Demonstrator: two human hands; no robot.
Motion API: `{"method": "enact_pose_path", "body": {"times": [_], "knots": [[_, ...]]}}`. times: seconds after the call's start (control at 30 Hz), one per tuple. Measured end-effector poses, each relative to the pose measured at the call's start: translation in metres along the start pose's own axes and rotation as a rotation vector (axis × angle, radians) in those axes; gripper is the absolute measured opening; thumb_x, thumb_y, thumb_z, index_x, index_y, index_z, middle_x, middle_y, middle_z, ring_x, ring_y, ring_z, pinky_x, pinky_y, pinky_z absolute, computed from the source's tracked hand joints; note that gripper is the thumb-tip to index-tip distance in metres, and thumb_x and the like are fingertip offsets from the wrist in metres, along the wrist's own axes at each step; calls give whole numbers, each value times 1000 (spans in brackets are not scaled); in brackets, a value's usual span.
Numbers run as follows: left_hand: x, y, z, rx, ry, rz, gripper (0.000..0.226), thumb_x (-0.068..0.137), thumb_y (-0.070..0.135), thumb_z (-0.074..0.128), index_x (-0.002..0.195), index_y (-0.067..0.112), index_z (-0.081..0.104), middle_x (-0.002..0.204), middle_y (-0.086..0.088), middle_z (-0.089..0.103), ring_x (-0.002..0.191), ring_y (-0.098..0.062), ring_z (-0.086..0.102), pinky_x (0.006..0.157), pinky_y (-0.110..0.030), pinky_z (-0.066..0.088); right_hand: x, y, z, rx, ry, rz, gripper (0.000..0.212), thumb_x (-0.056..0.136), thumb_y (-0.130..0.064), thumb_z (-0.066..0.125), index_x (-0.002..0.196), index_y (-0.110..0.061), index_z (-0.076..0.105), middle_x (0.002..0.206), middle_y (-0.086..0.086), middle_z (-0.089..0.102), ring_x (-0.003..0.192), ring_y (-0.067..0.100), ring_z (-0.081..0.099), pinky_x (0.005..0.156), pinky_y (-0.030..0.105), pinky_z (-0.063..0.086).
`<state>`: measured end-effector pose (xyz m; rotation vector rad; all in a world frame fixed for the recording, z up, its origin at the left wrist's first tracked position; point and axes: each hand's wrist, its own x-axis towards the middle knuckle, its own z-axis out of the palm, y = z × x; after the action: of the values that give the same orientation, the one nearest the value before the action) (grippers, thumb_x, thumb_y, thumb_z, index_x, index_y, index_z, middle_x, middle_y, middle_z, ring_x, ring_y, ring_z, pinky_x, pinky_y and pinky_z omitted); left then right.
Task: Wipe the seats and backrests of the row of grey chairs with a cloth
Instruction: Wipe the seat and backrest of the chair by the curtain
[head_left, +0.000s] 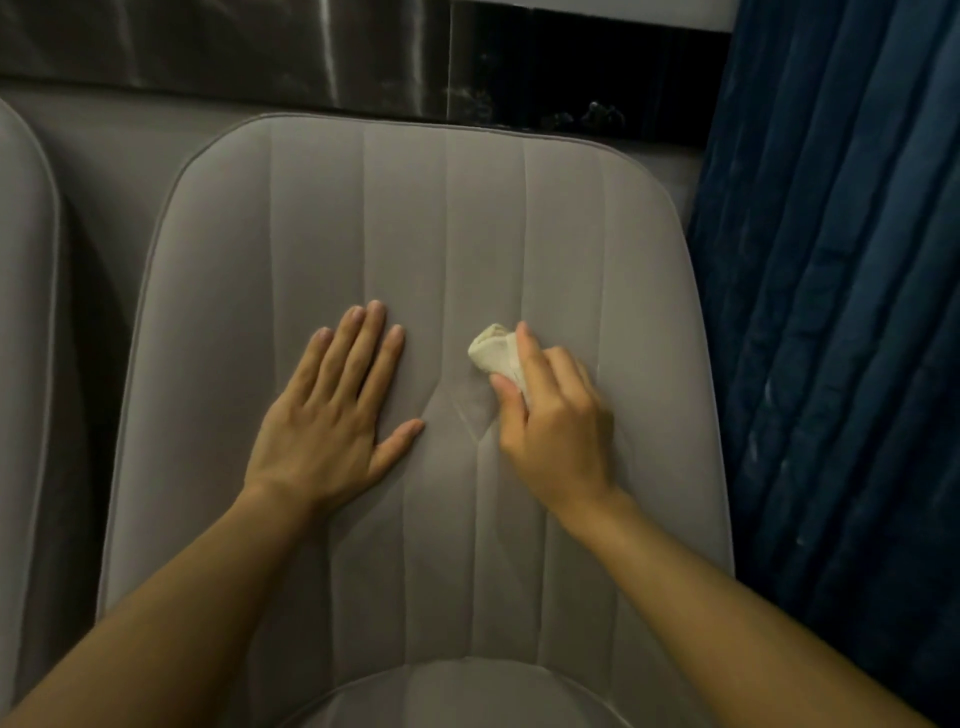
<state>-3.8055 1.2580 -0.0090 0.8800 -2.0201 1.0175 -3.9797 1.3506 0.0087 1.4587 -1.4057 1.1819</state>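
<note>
Head view: wiping a padded panel of the grey chair (415, 234), judged to be the backrest, with a rounded seat edge at the bottom of the frame. The right hand (550, 421) is clamped on a cream cloth (493, 348), thumb and fingers curled round the wad. The wad touches the upholstery just right of the panel's centre line, and the fabric puckers into creases beside it. The left hand (332, 410) lies flat on the panel just left of the cloth, fingers straight and thumb spread, holding nothing. The cloth is bunched into a short roll. Its long axis runs diagonally from the palm toward the far left, and its free end points away from the person, toward the panel's top edge. The panel's own long axis runs near to far, parallel to its stitched channels. For a good wipe, the strokes would best follow these channels while the flat hand tensions the fabric against puckering; a flatter fold of cloth would probably cover more surface. A neighbouring chair (23, 312) stands to the left; a blue curtain (831, 312) hangs close on the right.
</note>
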Motion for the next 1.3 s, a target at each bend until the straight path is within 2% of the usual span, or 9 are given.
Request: {"method": "enact_pose_path", "body": {"times": [0.17,0.3,0.43,0.57,0.77,0.87,1.1,1.23,1.3], "knots": [[-2,0,3,6,13,-4,77,94,55,24,149,1,17,155,-20,13,145,-29,11,119,-40,5,10,8,-1,-33,71,58,41,85,-18,61,119,4,58,81,16,62,70,32,60,50,34,49],[-4,0,2,8,-5,-1,79,93,56,23,149,2,16,156,-19,11,145,-28,8,119,-39,3,-32,6,19,-114,97,95,40,85,-23,63,117,0,62,78,13,65,67,30,62,53,32,48],[-18,5,2,1,-45,9,78,93,56,25,149,2,17,156,-20,13,145,-28,10,119,-38,2,-71,-2,23,-90,51,85,40,87,-26,56,116,0,63,79,10,65,65,27,62,55,32,49],[-32,11,5,-9,-55,14,78,92,55,25,148,2,18,155,-20,14,145,-28,10,119,-38,2,-65,-3,13,-5,5,23,40,82,-21,63,114,4,63,76,14,64,63,30,61,53,31,48],[-35,12,9,5,-29,19,77,94,55,24,149,1,18,155,-20,11,145,-28,9,119,-38,2,-37,7,8,-52,140,109,39,85,-16,62,117,6,59,79,18,62,66,33,59,55,35,50],[-35,12,10,8,-15,26,78,94,56,25,149,1,18,155,-19,11,145,-27,8,119,-38,2,-70,6,19,-153,70,24,37,87,-20,61,117,2,62,77,14,63,64,30,59,57,34,49],[-36,12,8,6,-8,26,78,94,55,26,149,1,16,155,-21,13,145,-30,10,119,-39,2,-145,-5,13,-92,-150,-46,38,90,-26,50,115,-2,64,79,8,66,62,25,60,57,31,49],[-35,11,10,5,12,28,78,94,55,27,149,1,15,155,-21,12,144,-29,9,119,-39,2,-114,-13,10,-37,-10,38,37,88,-21,52,116,0,62,78,12,63,63,29,57,59,35,43],[-35,10,12,-5,14,33,78,94,56,25,149,2,11,156,-20,11,145,-28,6,119,-38,-1,-89,-13,16,-45,84,113,36,86,-18,59,118,-1,61,80,13,63,68,30,58,59,35,46]]}}
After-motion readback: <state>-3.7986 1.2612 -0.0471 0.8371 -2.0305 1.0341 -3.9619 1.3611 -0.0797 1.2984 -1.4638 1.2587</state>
